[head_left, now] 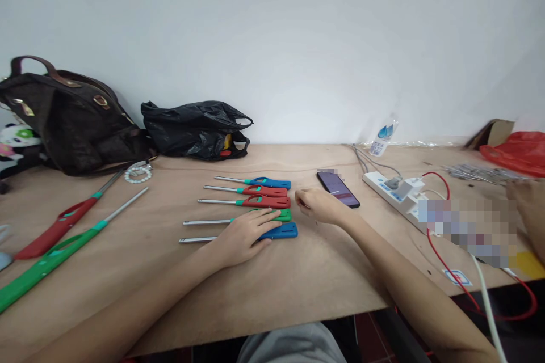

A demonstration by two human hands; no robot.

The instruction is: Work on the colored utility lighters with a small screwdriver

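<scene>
Several long-necked gas lighters lie in a row, metal tips to the left. From the back come a blue lighter (276, 184), a red lighter (275, 191), another red lighter (276, 202), a green lighter (284, 215) and a front blue lighter (287, 231). My left hand (244, 234) rests flat across the green and front blue handles, fingers stretched out, hiding parts of both. Beside the handle ends, my right hand (317, 204) lies loosely curled on the table, with no object showing in it. Just behind it is a phone (339, 189).
At left lie a larger red lighter (59, 229), a green one (55, 262) and a bead bracelet (138, 173). A dark bag (76, 119) and black plastic bag (191, 127) stand behind. To the right are a power strip (392, 195), cables, a bottle (384, 135) and another person's hand (530, 210).
</scene>
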